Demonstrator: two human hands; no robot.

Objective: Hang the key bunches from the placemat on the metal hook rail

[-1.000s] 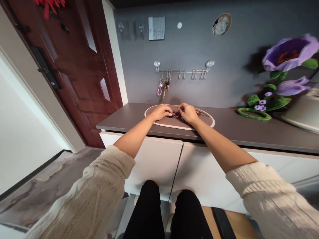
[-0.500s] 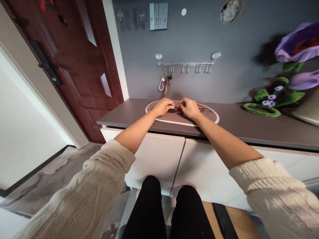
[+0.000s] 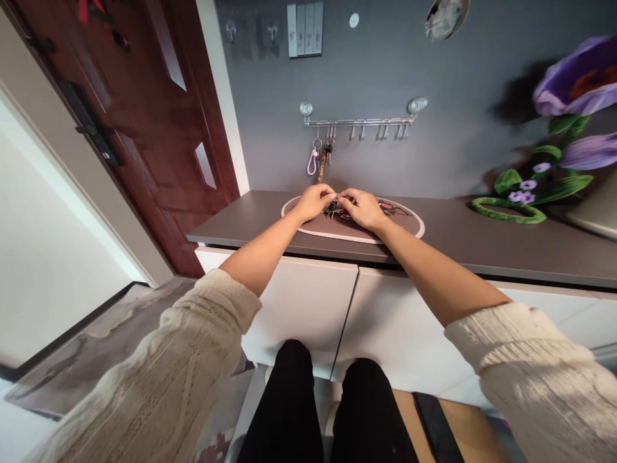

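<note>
My left hand (image 3: 315,200) is closed in a pinch, its fingertips on a small bunch of keys (image 3: 331,208) that hangs just above the mat. Right beside it, my right hand (image 3: 360,207) has thumb and finger pinched at the top of the same bunch, where the metal ring seems to be. The fingers partly cover that spot. Under both hands lies an oval brown mat (image 3: 400,229) with a pale rim. More small items, red and dark, (image 3: 388,207) rest on the mat to the right, partly hidden by my right hand.
A clear rail with hooks (image 3: 361,122) is fixed to the grey wall. From it hang a pink strap (image 3: 312,163) and other keys (image 3: 328,151). Purple artificial flowers (image 3: 573,83) with a green ring base (image 3: 508,212) stand to the right. A dark red door (image 3: 144,109) is at left.
My hands have come closer together, and their fingertips now meet. The keys, which were low at the mat, now hang raised between my fingers.
</note>
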